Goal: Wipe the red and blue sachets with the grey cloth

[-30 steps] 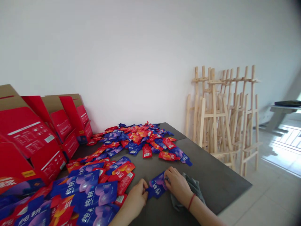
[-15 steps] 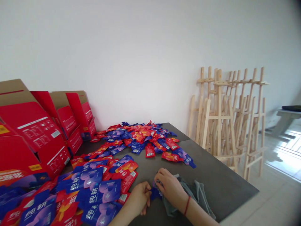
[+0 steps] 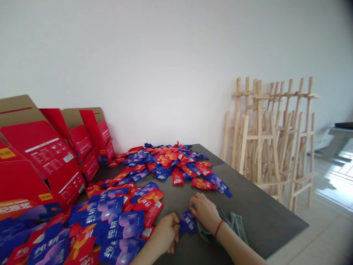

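Note:
Near the table's front, a small blue pouch (image 3: 188,221) with white lettering lies between my hands. My left hand (image 3: 168,229) is closed, with its fingers pinching the left end of this pouch. My right hand (image 3: 205,211), a red cord at its wrist, is closed over a bunched grey-green cloth (image 3: 237,226). That cloth rests at the pouch's right end, and the fingers hide where the two meet. Left of my left hand, a heap of blue pouches (image 3: 124,225) and red pouches (image 3: 153,213) reaches close to my forearm.
Red cardboard boxes (image 3: 41,154) with raised flaps line the left side. More red and blue pouches (image 3: 165,159) are piled at the back of the dark table (image 3: 264,221). Wooden easels (image 3: 259,136) stand beyond its right edge, before a white wall (image 3: 165,66).
My right hand has slid a little to the right and up with the cloth, uncovering more of the blue pouch. My left hand stays at its left end. The view has shifted slightly.

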The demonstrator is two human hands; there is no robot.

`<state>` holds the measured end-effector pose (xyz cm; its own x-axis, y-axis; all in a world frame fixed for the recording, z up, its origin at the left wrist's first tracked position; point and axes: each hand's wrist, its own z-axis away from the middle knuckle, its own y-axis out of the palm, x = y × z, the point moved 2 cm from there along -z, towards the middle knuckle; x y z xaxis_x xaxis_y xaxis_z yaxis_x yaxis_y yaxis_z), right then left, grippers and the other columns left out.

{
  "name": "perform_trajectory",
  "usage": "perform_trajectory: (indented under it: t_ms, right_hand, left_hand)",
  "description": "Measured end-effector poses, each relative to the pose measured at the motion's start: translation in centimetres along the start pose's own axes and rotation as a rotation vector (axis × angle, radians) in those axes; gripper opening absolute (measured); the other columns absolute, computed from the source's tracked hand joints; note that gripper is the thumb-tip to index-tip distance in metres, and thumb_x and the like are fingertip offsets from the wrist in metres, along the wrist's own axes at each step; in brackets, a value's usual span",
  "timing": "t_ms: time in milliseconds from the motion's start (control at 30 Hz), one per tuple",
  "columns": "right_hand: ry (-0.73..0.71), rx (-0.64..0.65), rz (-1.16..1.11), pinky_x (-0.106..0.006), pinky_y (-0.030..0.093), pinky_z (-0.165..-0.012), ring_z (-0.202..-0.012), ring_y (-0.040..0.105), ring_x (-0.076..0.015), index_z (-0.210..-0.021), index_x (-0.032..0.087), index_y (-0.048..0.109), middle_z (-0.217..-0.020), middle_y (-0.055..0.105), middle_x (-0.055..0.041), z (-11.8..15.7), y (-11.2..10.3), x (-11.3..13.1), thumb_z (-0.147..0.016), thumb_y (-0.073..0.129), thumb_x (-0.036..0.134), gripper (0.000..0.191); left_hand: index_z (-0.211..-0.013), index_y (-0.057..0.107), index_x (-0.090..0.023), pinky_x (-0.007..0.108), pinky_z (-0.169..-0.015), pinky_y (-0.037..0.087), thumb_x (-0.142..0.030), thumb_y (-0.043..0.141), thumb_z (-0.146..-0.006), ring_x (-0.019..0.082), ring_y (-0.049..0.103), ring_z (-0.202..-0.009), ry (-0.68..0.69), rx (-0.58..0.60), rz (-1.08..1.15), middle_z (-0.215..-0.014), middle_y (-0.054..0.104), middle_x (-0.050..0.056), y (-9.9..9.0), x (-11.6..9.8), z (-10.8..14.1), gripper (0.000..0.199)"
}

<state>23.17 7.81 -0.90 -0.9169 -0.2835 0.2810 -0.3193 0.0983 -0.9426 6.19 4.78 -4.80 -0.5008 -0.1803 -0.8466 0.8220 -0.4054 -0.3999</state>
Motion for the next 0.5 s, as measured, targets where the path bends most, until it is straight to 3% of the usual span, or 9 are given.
perform_trajectory:
  t_ms: [200, 300, 400, 500]
  right_hand:
    - [0.095, -0.006, -0.005, -0.026, 0.038, -0.079, -0.095, 0.056, -0.0182, -0.09, 0.022, 0.061, -0.095, 0.059, -0.0036, 0.6, -0.8, -4.0, -0.083, 0.053, 0.02, 0.011]
    - [0.144, -0.036, 0.009, -0.029, 0.038, -0.08, -0.092, 0.056, -0.0202, -0.089, 0.02, 0.059, -0.093, 0.058, -0.0055, 1.5, -1.7, -4.8, -0.083, 0.052, 0.017, 0.01]
    - [0.134, -0.072, -0.005, -0.03, 0.039, -0.078, -0.091, 0.055, -0.0199, -0.09, 0.021, 0.056, -0.094, 0.057, -0.0051, 2.7, -2.4, -3.4, -0.085, 0.048, 0.016, 0.011]
    - [-0.052, -0.082, -0.113, -0.027, 0.039, -0.079, -0.09, 0.053, -0.0174, -0.089, 0.023, 0.055, -0.094, 0.057, -0.0018, 3.7, -2.0, 0.2, -0.084, 0.049, 0.015, 0.011]
  left_hand:
    - [-0.089, 0.038, -0.021, 0.015, -0.031, 0.031, -0.016, 0.035, -0.087, 0.009, 0.048, -0.027, -0.07, 0.067, 0.09, -0.048, 0.055, -0.009, -0.3, 0.3, -0.5, 0.006]
    - [-0.089, 0.037, -0.021, 0.015, -0.032, 0.032, -0.017, 0.035, -0.089, 0.009, 0.05, -0.028, -0.092, 0.075, 0.14, -0.048, 0.056, -0.008, -0.3, 0.5, -0.8, 0.004]
    - [-0.09, 0.037, -0.02, 0.015, -0.033, 0.034, -0.022, 0.038, -0.089, 0.01, 0.051, -0.029, -0.087, 0.073, 0.189, -0.049, 0.057, -0.007, -0.2, 0.6, -0.9, 0.002]
    - [-0.09, 0.038, -0.021, 0.016, -0.034, 0.034, -0.034, 0.044, -0.088, 0.01, 0.05, -0.029, -0.083, 0.071, 0.203, -0.049, 0.057, -0.007, -0.2, 0.6, -0.9, 0.014]
